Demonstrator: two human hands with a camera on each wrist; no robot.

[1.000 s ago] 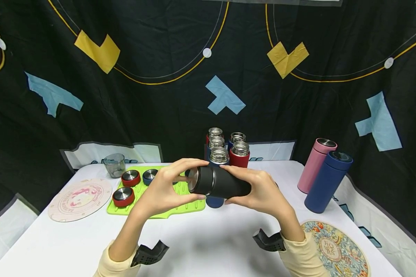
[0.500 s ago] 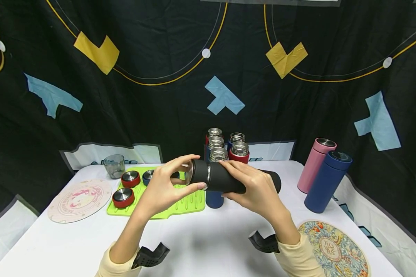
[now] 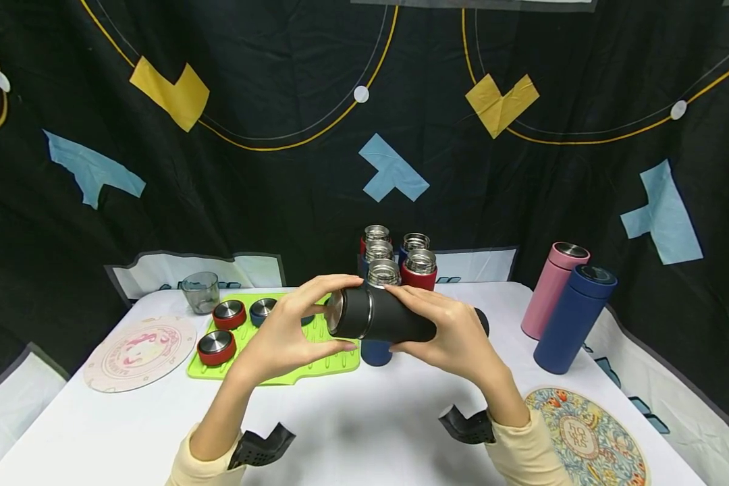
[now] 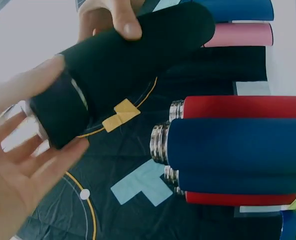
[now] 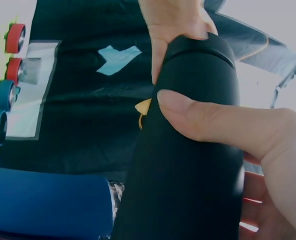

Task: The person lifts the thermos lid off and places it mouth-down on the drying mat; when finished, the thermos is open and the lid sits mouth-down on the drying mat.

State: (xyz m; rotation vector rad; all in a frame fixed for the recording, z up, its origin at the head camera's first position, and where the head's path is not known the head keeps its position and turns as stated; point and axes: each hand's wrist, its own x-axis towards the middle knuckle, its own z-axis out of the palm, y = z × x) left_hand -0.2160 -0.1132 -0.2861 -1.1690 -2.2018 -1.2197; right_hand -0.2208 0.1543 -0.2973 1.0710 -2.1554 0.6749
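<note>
A black cylindrical flask (image 3: 401,320) with a silver ring (image 3: 370,314) is held sideways above the white bench (image 3: 127,432). The left hand (image 3: 287,337) has its fingers curled about the silver-ended black lid (image 3: 352,315); the right hand (image 3: 452,331) grips the body, thumb beneath, fingers over the top. Since half a second ago, the lid end has dropped slightly and the left thumb (image 3: 334,347) has shifted from the lid's side to its lower edge.

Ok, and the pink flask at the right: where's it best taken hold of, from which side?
Probably round the upper body of the pink flask, below its cap, from the left. It stands upright, a straight cylinder with no handle showing; the blue flask overlaps its right side in the head view, while its left looks open.
</note>
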